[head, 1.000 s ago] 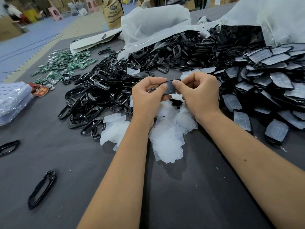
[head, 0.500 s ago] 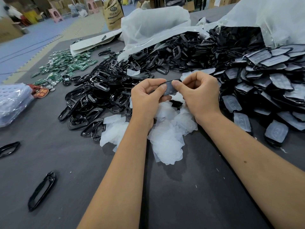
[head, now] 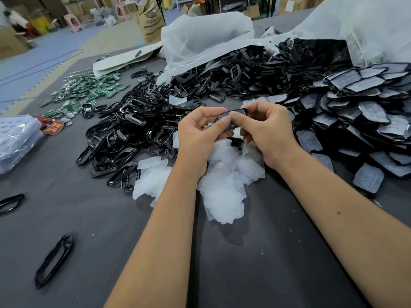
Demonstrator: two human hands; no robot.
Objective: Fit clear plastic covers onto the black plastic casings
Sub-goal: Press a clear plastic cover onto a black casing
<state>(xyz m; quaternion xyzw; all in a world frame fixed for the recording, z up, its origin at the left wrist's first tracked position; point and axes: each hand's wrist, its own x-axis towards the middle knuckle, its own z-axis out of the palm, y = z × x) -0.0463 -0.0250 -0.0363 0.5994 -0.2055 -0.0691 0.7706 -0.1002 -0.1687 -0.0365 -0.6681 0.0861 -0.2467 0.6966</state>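
Lying at the far left edge of the frame is a bluish plastic bag [head: 15,141], and just right of it a red tag [head: 53,127] carries pale characters too blurred to read. Above that, green circuit boards [head: 89,92] are scattered over the grey table [head: 89,218]. A lone black frame [head: 53,261] rests at lower left. In the upper middle a brown paper sack [head: 151,21] bears printed lettering I cannot make out. Below it spreads the pile of empty black casings [head: 138,121], spilling out of a white plastic bag [head: 200,41].

At centre, above a heap of clear plastic covers [head: 222,185], the left hand [head: 198,136] and the right hand [head: 266,132] both pinch one black casing [head: 233,117] between curled fingers and thumbs, held in the air with the thumbs meeting on its face. Compared with a second ago, the casing is tipped up so its open rim shows, and the thumbs have closed in together. Right of the hands lies the stack of covered casings [head: 367,112], filling the frame's right side.
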